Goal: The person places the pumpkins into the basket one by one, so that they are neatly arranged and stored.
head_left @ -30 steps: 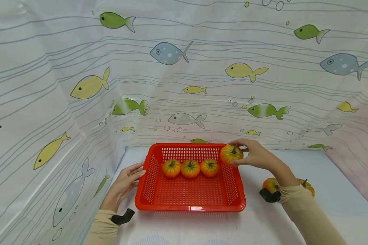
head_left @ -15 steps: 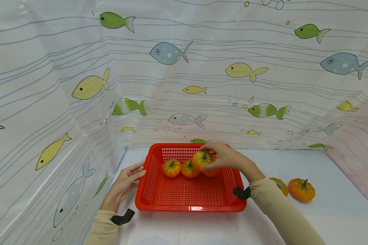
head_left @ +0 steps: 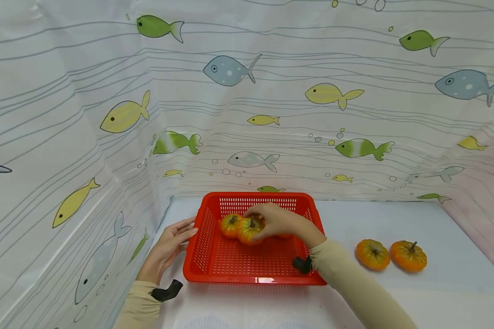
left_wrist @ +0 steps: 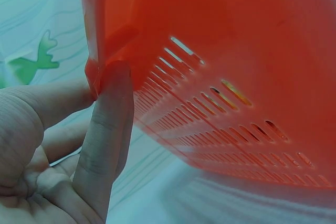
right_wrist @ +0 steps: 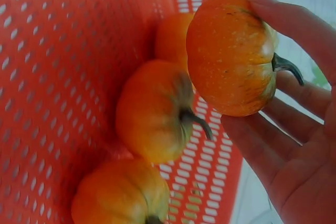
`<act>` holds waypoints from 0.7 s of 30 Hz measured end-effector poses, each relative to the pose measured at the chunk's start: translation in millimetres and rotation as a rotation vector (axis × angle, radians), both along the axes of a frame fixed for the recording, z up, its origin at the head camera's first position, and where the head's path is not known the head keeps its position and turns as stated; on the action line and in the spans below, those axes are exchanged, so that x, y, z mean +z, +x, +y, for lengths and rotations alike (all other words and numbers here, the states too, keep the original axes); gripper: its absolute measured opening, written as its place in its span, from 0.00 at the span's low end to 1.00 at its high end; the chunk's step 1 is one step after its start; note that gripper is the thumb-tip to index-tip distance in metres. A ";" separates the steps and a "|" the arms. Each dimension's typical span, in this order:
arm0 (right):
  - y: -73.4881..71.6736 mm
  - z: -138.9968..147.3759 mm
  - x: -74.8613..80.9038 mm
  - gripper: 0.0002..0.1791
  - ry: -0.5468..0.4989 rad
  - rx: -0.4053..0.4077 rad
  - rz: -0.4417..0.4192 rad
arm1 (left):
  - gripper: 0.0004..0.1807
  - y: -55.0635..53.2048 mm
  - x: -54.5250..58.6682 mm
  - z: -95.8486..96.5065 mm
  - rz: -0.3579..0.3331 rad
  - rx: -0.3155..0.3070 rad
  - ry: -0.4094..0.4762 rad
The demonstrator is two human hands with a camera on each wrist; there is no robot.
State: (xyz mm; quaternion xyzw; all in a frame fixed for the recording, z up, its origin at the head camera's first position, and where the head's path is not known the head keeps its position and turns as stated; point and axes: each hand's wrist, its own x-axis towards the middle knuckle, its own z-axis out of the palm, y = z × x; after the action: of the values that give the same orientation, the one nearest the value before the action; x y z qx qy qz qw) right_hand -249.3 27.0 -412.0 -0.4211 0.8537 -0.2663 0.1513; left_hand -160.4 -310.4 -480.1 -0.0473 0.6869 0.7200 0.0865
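Observation:
My right hand (head_left: 277, 221) holds a small orange pumpkin (head_left: 250, 232) with a dark stem, thumb and fingers on its sides, above the red plastic basket (head_left: 222, 277). In the right wrist view, that held pumpkin (right_wrist: 231, 53) stands apart from a row of similar pumpkins (right_wrist: 155, 111) in the basket. From the head, one of the row (head_left: 229, 225) shows at the left; the rest are mostly hidden behind the held one and the hand. My left hand (head_left: 169, 244) pinches the basket's left rim between thumb and fingers (left_wrist: 107, 129), seen close in the left wrist view.
Two more pumpkins, one paler (head_left: 372, 255) and one with an upright stem (head_left: 409, 257), sit on the white table (head_left: 366, 219) right of the basket. A fish-patterned sheet (head_left: 296, 59) hangs behind and along both sides.
My right hand has carried the pumpkin leftward from the basket's right rim to over the row inside, and lower. The left hand has kept its place on the rim.

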 end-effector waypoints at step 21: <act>2.4 -46.4 -19.6 0.33 -0.007 0.124 0.059 | 0.35 -1.5 -1.5 0.3 -0.001 0.002 -0.012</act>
State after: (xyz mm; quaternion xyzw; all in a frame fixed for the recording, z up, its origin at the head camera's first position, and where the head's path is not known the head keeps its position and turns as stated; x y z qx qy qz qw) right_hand -246.9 -19.4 -431.6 -0.4815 0.8290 -0.2470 0.1410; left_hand -161.9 -310.1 -481.6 -0.0489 0.6912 0.7159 0.0861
